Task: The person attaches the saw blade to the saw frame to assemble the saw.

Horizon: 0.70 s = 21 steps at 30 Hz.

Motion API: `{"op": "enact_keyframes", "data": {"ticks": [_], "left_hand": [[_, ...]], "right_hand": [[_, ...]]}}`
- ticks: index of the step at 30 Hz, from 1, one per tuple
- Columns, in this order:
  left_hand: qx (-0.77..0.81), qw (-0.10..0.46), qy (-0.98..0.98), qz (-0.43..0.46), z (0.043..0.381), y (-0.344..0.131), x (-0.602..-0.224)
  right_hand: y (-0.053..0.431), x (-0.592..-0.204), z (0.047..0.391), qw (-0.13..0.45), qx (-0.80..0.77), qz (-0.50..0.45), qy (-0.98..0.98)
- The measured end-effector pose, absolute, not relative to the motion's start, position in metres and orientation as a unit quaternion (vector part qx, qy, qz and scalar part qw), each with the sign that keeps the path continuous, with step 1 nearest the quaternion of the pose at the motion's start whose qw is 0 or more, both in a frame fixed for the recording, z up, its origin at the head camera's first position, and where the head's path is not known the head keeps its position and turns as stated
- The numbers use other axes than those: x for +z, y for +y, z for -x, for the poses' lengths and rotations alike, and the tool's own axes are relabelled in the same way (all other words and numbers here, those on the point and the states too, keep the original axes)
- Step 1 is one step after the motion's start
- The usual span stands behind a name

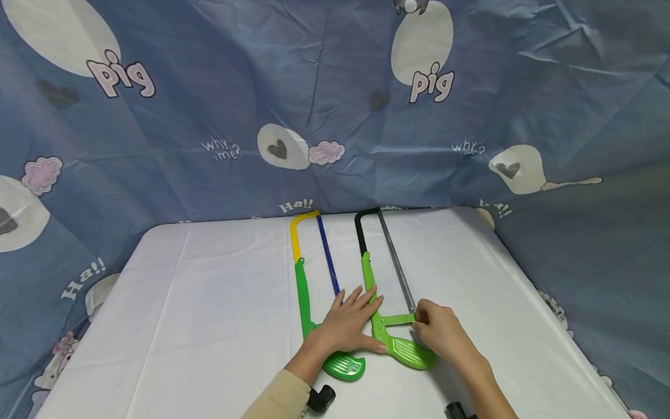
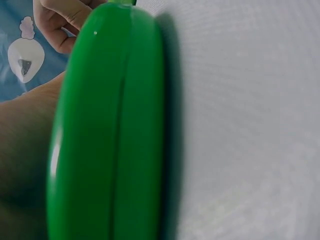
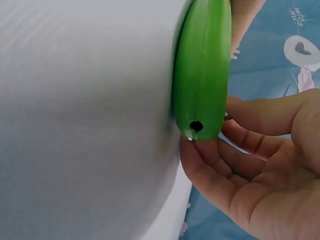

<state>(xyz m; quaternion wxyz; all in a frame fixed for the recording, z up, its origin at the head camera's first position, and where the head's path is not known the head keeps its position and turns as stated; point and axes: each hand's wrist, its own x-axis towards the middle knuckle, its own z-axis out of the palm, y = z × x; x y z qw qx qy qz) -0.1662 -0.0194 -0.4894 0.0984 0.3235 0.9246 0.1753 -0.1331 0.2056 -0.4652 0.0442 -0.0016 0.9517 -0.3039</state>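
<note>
Two hacksaws lie side by side on a white-covered table in the head view. The right one is a lime green hacksaw (image 1: 413, 354) with a black front bow and a grey blade (image 1: 396, 259). My left hand (image 1: 345, 326), fingers straight and spread, rests on its frame, thumb against the handle. At the handle end of the blade, my right hand (image 1: 444, 331) pinches a small metal nut (image 3: 227, 116), mostly hidden by the fingers. A dark green hacksaw (image 1: 345, 368) with a yellow bow and blue blade (image 1: 328, 250) lies partly under my left hand and forearm.
The white tablecloth (image 1: 220, 302) covers the table. A blue printed cloth (image 1: 335, 105) hangs behind its far edge and along both sides. A black wrist camera (image 1: 321, 399) sits at my left wrist, with another black camera (image 1: 456, 411) by the right.
</note>
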Motion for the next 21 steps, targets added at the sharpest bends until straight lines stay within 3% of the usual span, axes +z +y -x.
{"op": "enact_keyframes", "data": {"ticks": [21], "left_hand": [[0.174, 0.096, 0.926, -0.321, 0.1661, -0.0188, -0.4898]], "right_hand": [[0.2126, -0.4686, 0.1372, 0.064, -0.356, -0.016, 0.932]]}}
